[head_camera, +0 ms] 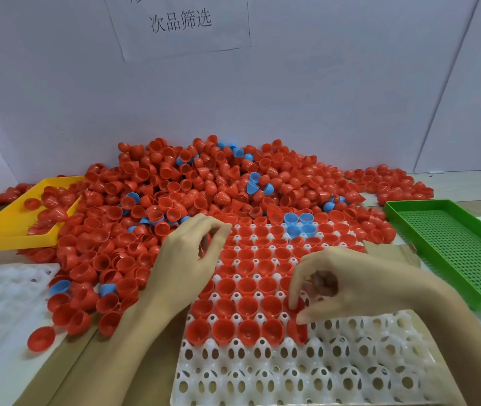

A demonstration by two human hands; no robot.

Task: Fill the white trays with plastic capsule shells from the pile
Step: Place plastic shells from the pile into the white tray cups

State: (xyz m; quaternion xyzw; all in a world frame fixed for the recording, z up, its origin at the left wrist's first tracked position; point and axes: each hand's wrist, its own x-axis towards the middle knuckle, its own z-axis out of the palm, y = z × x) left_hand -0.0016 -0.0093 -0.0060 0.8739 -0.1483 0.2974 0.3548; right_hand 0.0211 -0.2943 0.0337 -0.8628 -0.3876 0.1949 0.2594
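Big pile [204, 189] of red shells w/ a few blue ones is heaped against the back wall, spilling over the far edge of the white tray [306, 373] at centre. Paper sign [179, 23] on the wall reads "次品筛选"; the line above is cut off. Yellow tray [8, 230] at left holds some red shells. Green mesh tray [453, 244] at right. 2nd white tray [2, 291] at near left, pockets bare. Cardboard [391, 250] is seen under the centre tray's right side. Centre tray's far rows are filled w/ red shells, open side up, plus 4 blue shells [299, 225] near the far edge; near rows unfilled. Left hand [188, 259] rests over the tray's left edge, fingers curled, thumb and forefinger close; whether anything is held cannot be told. Right hand [347, 285] pinches a red shell [297, 306] at the last filled row's right end.
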